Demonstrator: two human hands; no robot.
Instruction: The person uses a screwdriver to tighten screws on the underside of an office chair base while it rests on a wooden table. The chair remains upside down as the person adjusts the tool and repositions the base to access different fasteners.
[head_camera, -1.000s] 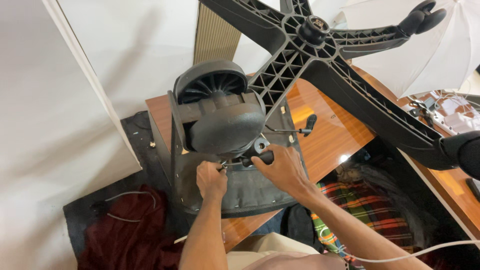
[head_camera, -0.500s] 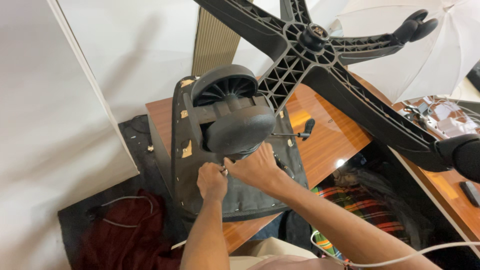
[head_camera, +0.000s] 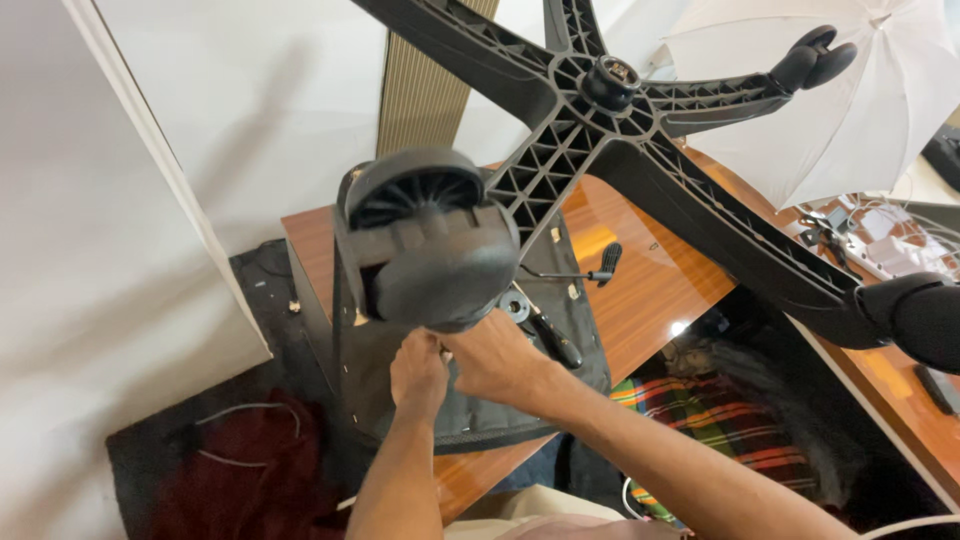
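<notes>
Office chair upside down on the wooden table (head_camera: 650, 300), star base (head_camera: 600, 130) up in the air at 12 to 3 o'clock, seat underside (head_camera: 470, 400) facing the camera. Nearest caster (head_camera: 430, 240) hangs at centre, blocking part of the view. Both hands work just below it, at 6 o'clock, pressed together at the seat plate. Left hand (head_camera: 418, 375): fingers curled in, tips tucked under the caster; what they grip, can't tell. Right hand (head_camera: 500, 360): fingers bent, laid against the mechanism (head_camera: 517, 305), grasp hidden.

Progress, my read: base and casters already on; work at the seat plate looks mid-way, nothing visibly finished there. Black-handled lever (head_camera: 600, 268) sticks out at 3 o'clock.

Versus half a second ago: the view is closer and tilted, the caster covers more of the seat, and the hands have bunched tighter together.
</notes>
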